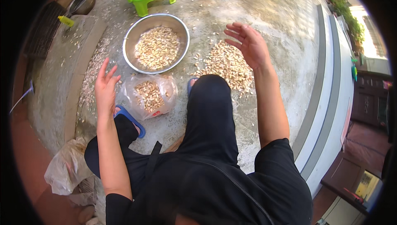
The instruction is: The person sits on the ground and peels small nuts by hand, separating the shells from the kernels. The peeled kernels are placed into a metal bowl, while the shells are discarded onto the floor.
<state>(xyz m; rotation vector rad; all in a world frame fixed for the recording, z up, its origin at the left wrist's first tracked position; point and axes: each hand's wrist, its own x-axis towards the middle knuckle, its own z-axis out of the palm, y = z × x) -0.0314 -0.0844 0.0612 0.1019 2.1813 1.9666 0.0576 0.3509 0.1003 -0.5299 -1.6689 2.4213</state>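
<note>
My left hand (105, 85) is raised with fingers apart, holding nothing, to the left of a clear plastic bag (170, 96) that contains pale shelled or unshelled pieces, too small to tell. Beyond the bag stands a wide metal basin (187, 43) with many similar pale pieces (157, 47) in it. My right hand (248, 42) is held up, empty and with fingers spread, over the far right part of a loose heap of tan pieces (231, 67) on the concrete floor. The heap lies right of the basin, past my right knee.
A green plastic child's chair (142, 6) stands behind the basin. Small fragments (90, 82) litter the floor beside a low concrete edge (77, 79) at left. A metal pot (83, 5), a yellow container (66, 21), a crumpled plastic bag (66, 169) and grey steps (325, 94) surround the area.
</note>
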